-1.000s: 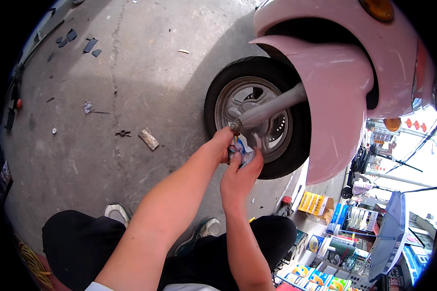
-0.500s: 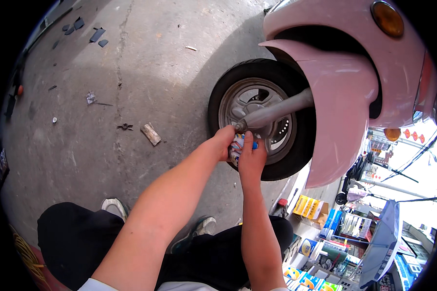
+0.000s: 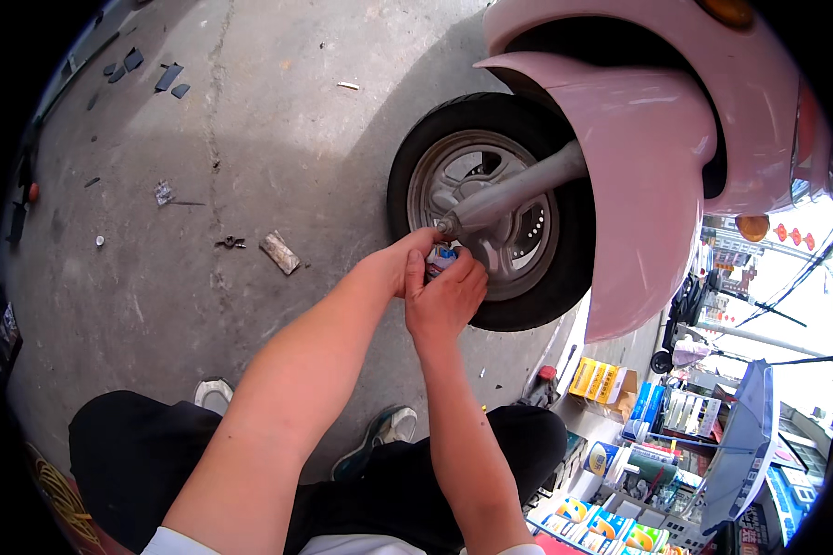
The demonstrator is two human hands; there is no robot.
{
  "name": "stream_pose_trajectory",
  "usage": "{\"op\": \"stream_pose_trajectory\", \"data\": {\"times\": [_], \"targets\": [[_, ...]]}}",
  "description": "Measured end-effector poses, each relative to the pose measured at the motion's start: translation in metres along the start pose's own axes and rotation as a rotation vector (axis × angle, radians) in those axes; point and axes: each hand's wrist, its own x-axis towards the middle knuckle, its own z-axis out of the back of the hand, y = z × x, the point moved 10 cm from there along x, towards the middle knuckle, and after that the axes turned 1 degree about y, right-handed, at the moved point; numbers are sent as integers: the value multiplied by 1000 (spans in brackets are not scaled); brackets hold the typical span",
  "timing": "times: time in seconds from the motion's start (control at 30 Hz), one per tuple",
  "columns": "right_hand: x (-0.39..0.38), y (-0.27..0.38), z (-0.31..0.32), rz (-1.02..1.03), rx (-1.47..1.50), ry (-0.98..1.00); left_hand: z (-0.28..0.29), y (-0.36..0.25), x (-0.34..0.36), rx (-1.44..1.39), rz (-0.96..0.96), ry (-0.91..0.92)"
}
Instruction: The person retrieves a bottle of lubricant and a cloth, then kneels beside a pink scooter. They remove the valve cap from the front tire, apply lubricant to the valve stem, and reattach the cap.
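Both of my hands are together beside the front wheel [image 3: 518, 310] of a pink scooter [image 3: 643, 176]. My left hand [image 3: 415, 257] is closed around a small white, blue and red printed thing [image 3: 442, 259], its kind mostly hidden by my fingers. My right hand [image 3: 447, 294] curls over the same thing from the right, its thumb and fingers wrapped on it. Just above my hands is the lower end of the grey fork leg [image 3: 514, 192], where it meets the wheel hub. I cannot tell whether my left fingers touch it.
A worn packet [image 3: 279, 252] and a small dark metal piece [image 3: 230, 242] lie on the concrete floor, left of the wheel. Dark broken pieces [image 3: 168, 77] are farther off. At right are a yellow carton [image 3: 598, 380], several boxes and a glass-like panel [image 3: 745, 444].
My right hand has shifted left and curled further over the printed thing, covering more of it and hiding its blue part. The view has shifted slightly.
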Motion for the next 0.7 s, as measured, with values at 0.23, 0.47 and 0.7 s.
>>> {"op": "stream_pose_trajectory", "data": {"times": [0.23,0.47,0.7], "targets": [[10,-30,-17,-121,104,50,-1,-12,-8,-112,-168,-70],[8,-43,-43,-232,126,146,4,-5,0,-73,-36,19],[10,-30,-53,-119,236,115,28,-15,10,-52,-98,-20]]}}
